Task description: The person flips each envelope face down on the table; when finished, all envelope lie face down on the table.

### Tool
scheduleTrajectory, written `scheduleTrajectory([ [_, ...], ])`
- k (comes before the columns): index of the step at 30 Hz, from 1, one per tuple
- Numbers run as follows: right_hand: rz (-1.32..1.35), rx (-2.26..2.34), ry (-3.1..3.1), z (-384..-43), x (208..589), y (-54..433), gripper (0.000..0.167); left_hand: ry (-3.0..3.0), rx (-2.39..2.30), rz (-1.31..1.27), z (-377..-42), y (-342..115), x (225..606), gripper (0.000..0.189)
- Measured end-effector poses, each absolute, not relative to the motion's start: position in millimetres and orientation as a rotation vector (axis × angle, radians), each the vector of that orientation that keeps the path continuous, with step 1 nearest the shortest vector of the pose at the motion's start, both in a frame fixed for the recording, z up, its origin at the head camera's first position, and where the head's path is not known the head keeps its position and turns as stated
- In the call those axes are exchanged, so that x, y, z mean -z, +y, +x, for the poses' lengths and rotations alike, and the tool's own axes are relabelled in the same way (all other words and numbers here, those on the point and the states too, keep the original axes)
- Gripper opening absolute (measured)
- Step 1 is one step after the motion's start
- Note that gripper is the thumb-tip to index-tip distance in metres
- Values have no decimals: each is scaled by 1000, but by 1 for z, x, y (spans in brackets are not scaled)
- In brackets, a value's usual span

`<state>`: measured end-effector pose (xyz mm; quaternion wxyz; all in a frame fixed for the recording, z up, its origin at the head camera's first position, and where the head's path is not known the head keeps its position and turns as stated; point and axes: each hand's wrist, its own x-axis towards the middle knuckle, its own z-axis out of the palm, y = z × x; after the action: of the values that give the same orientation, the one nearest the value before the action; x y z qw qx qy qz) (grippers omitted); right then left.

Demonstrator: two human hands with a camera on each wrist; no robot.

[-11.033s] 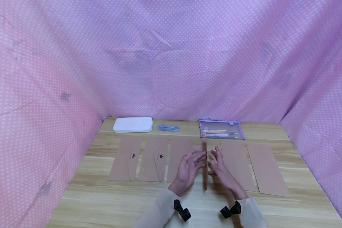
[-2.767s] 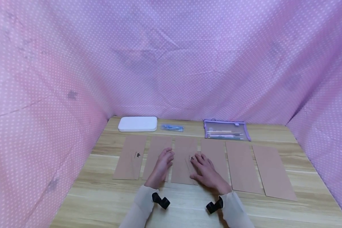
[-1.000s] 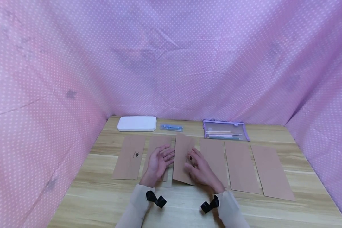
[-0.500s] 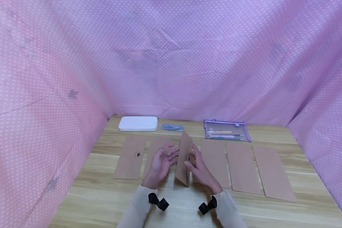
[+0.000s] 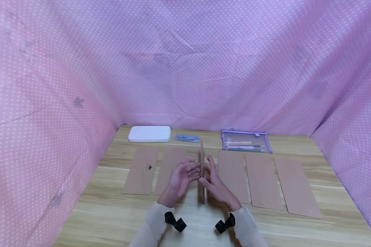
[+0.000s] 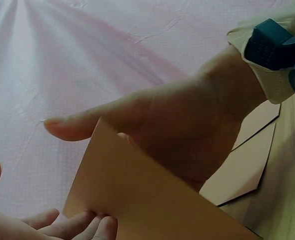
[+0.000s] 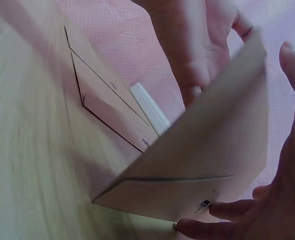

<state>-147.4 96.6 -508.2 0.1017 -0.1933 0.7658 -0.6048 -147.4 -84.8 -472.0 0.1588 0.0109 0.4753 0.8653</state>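
A brown paper envelope (image 5: 201, 178) stands on its long edge between my hands, nearly edge-on in the head view. My left hand (image 5: 178, 178) is on its left, palm towards it, fingertips at the plain face. On the other side my right hand (image 5: 217, 185) has loosely extended fingers at the flap face, thumb apart from the paper. In the right wrist view, fingertips of the right hand (image 7: 267, 215) touch near the black crown print on the envelope (image 7: 202, 145). The left wrist view shows the left fingers (image 6: 82, 225) against the envelope (image 6: 132, 185).
Two envelopes lie to the left, the outer envelope (image 5: 139, 171) with its crown print up; three plain-side-up envelopes, one the middle envelope (image 5: 264, 181), lie right. Behind are a white case (image 5: 149, 133), a small blue packet (image 5: 187, 138) and a purple zip pouch (image 5: 245, 140) with pencils.
The third envelope from the left lay flat, crown up, 2.8 seconds ago; it has since been tipped up to stand upright. Earlier, the hands had stood the fourth envelope up; it now lies plain side up.
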Motion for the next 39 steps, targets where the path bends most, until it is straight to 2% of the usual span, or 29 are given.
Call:
scheduleTrajectory([
  [10, -560, 1743, 2311, -146, 505, 97, 83, 1433, -2393, 31, -147, -74, 479, 38],
  [18, -586, 1699, 2384, -147, 502, 101, 74, 1487, -2358, 21, -149, -69, 492, 39],
  [28, -399, 1778, 2310, -151, 497, 109, 69, 1565, -2260, -49, -151, -70, 510, 32],
  [39, -215, 1852, 2239, -156, 500, 121, 68, 1564, -2245, -70, -151, -68, 512, 39],
])
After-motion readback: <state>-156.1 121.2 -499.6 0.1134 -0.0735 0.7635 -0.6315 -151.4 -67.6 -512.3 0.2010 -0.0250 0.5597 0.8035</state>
